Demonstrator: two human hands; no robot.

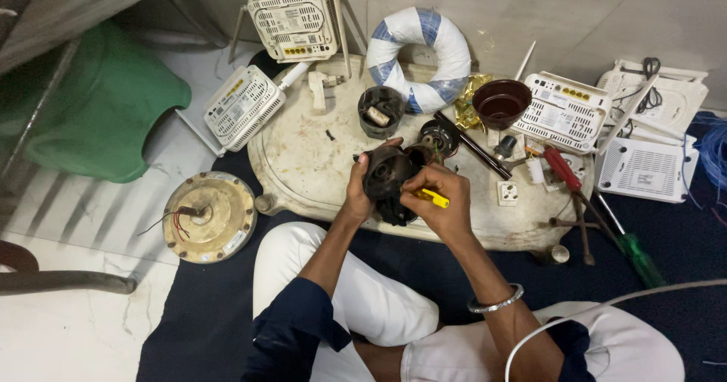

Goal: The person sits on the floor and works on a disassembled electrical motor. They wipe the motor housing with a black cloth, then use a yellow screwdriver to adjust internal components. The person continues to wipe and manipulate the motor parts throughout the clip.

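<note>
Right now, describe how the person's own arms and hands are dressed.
Both hands are bare, with no gloves or rings that show. The left hand leads back to a forearm bare up to a dark navy sleeve pushed to the elbow. The right hand has a silver metal bangle on its forearm; its navy sleeve also sits high.

Motor part [388, 171] on low table [303, 162], ring [419, 56] behind, routers [606, 124] right

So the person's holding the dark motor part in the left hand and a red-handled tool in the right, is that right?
Not quite. The tool in the right hand has a yellow handle, not red, as the head view shows. The left hand does hold the dark motor part.
</note>
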